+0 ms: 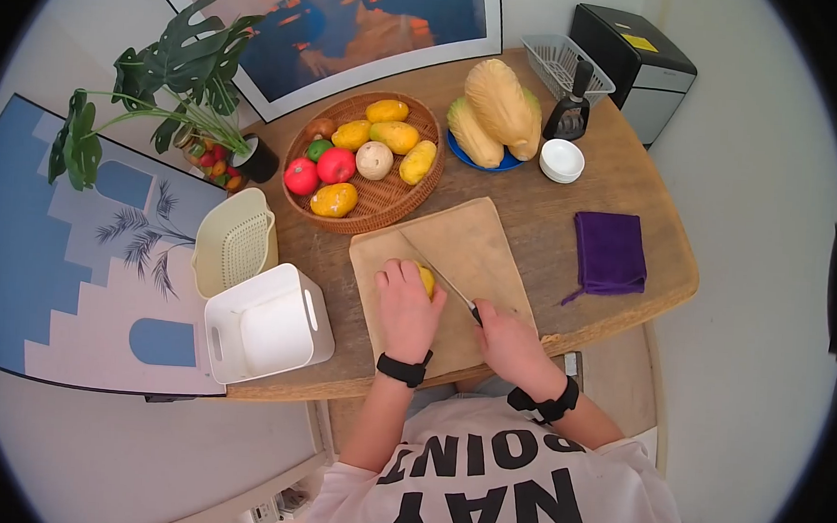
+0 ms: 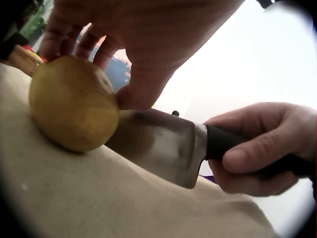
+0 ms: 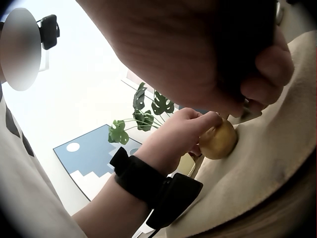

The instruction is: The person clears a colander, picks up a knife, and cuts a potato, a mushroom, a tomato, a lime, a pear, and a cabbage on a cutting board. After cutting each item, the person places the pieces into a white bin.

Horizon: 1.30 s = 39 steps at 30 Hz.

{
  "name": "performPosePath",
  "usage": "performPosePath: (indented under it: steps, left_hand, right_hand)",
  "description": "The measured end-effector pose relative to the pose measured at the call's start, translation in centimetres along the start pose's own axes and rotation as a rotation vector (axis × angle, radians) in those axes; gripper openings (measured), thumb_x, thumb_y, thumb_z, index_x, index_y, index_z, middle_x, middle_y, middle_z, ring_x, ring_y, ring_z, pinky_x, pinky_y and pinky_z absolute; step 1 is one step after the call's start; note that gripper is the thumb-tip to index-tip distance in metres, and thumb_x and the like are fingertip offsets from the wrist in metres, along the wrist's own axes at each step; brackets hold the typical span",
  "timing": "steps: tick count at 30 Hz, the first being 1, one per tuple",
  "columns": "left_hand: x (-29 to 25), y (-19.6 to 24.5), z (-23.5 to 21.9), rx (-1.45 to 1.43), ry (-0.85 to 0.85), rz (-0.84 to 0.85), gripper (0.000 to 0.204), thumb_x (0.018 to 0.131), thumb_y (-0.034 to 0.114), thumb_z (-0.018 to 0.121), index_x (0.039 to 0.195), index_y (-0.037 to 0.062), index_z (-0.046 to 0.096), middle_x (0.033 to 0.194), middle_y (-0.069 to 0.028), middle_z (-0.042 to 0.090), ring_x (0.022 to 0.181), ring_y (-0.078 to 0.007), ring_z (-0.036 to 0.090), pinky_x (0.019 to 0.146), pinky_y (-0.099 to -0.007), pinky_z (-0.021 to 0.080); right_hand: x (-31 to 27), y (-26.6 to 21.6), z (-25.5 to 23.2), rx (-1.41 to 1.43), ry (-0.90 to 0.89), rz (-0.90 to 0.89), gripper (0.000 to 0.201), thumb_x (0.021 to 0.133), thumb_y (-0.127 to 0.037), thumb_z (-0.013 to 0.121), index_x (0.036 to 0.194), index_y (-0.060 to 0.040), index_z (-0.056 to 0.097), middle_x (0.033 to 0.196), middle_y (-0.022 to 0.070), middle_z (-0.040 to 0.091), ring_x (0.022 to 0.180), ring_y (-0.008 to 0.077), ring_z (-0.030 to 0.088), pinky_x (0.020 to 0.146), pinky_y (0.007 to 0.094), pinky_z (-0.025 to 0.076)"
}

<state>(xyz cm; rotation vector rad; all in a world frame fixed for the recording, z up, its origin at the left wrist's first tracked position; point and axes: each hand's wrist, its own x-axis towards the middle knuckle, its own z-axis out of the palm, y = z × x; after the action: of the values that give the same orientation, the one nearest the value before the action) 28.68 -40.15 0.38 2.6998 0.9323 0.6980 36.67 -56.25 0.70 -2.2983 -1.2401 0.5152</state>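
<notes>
A yellow potato (image 2: 74, 104) sits on a beige cloth mat (image 1: 477, 231) at the front of the table. My left hand (image 1: 408, 308) holds it from above, fingers over the far side and thumb on the near side. In my right hand (image 1: 513, 347) is the black handle of a kitchen knife (image 2: 158, 144). The blade stands on edge right beside the potato, its lower edge close over the mat, its front part hidden behind the potato in the left wrist view. In the right wrist view my right hand covers most of the knife, and the potato (image 3: 218, 140) looks whole.
A wicker basket (image 1: 397, 213) of potatoes and other produce stands behind the mat. White (image 1: 268, 325) and cream (image 1: 237, 242) bins flank it on the left. To the right are a purple cloth (image 1: 610, 254), white bowls (image 1: 562, 161), a peeler-like black tool (image 1: 570, 113) and squashes (image 1: 502, 105).
</notes>
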Motion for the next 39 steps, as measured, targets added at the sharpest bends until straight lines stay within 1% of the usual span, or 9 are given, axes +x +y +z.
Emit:
performPosePath:
  steps: [3,9,12,15,21,24,27,30,39]
  left_hand:
    - [0.2,-0.2,-0.3,-0.038,0.013,0.075,0.034,0.074,0.013,0.073,0.098,-0.0004,0.054,0.102,-0.0195,0.052,0.095,-0.0368,0.050,0.084,-0.0428,0.045]
    - [0.3,-0.4,1.1,-0.008,0.058,0.008,0.025,0.078,0.009,0.069,0.096,-0.0001,0.054,0.099,-0.0188,0.053,0.094,-0.0370,0.050,0.082,-0.0433,0.046]
    - [0.4,-0.4,1.4,0.017,0.068,0.003,0.024,0.078,0.007,0.068,0.096,-0.0002,0.055,0.099,-0.0177,0.053,0.094,-0.0367,0.051,0.081,-0.0432,0.047]
    - [0.5,-0.2,1.5,0.011,0.066,0.004,0.024,0.077,0.006,0.069,0.096,-0.0005,0.055,0.099,-0.0171,0.054,0.093,-0.0364,0.051,0.081,-0.0429,0.048]
    - [0.2,-0.7,1.5,0.001,0.085,0.029,0.024,0.077,0.004,0.069,0.096,-0.0011,0.055,0.099,-0.0184,0.053,0.093,-0.0370,0.051,0.081,-0.0431,0.047]
    - [-0.1,-0.1,0.7,0.019,0.078,0.036,0.023,0.078,0.004,0.068,0.095,-0.0015,0.054,0.099,-0.0194,0.053,0.093,-0.0372,0.051,0.081,-0.0436,0.046]
    - [-0.6,-0.1,0.5,0.046,0.088,0.028,0.023,0.078,0.005,0.068,0.095,-0.0019,0.054,0.097,-0.0199,0.053,0.093,-0.0373,0.051,0.081,-0.0437,0.046]
    - [-0.8,-0.2,0.6,0.047,0.090,-0.002,0.022,0.078,0.005,0.068,0.094,-0.0022,0.054,0.097,-0.0198,0.053,0.093,-0.0374,0.051,0.081,-0.0439,0.046]
    - [-0.8,0.0,0.1,0.062,0.070,0.021,0.020,0.079,0.005,0.067,0.093,-0.0025,0.056,0.094,-0.0187,0.053,0.093,-0.0357,0.052,0.081,-0.0433,0.046]
  right_hand:
    - [-0.2,-0.4,-0.4,0.047,0.037,-0.016,0.036,0.095,-0.013,0.058,0.128,-0.0049,0.048,0.095,0.0220,0.068,0.087,0.0420,0.067,0.071,0.0520,0.052]
    - [-0.4,-1.3,-0.7,0.049,0.027,-0.027,0.035,0.096,-0.013,0.054,0.127,0.0001,0.049,0.100,0.0229,0.067,0.085,0.0410,0.068,0.071,0.0497,0.054]
    - [-0.8,-2.8,-2.2,0.118,0.039,-0.003,0.034,0.096,-0.012,0.053,0.127,0.0010,0.048,0.099,0.0240,0.067,0.083,0.0418,0.067,0.070,0.0502,0.054]
    - [-0.4,-1.9,-0.9,0.038,-0.027,-0.006,0.031,0.096,-0.011,0.052,0.124,0.0008,0.048,0.097,0.0244,0.066,0.083,0.0421,0.067,0.069,0.0503,0.053]
    - [-0.7,-3.2,-1.9,0.131,0.059,-0.030,0.025,0.095,-0.010,0.051,0.118,0.0015,0.048,0.095,0.0240,0.066,0.082,0.0423,0.067,0.069,0.0503,0.053]
    - [-0.2,-2.1,-0.3,0.079,0.006,-0.037,0.026,0.095,-0.009,0.051,0.119,0.0018,0.048,0.095,0.0232,0.067,0.082,0.0420,0.067,0.069,0.0503,0.053]
    - [-0.5,-3.1,-1.8,0.100,-0.031,0.005,0.026,0.095,-0.009,0.051,0.119,0.0015,0.048,0.096,0.0226,0.067,0.082,0.0418,0.067,0.068,0.0502,0.053]
    - [-0.7,-3.1,-1.0,0.123,0.084,-0.070,0.026,0.095,-0.010,0.052,0.118,0.0014,0.048,0.095,0.0225,0.067,0.082,0.0413,0.067,0.068,0.0497,0.054]
    - [-0.4,-2.8,-0.3,0.097,0.015,-0.072,0.026,0.095,-0.011,0.053,0.117,0.0012,0.048,0.094,0.0232,0.066,0.081,0.0414,0.067,0.067,0.0496,0.053]
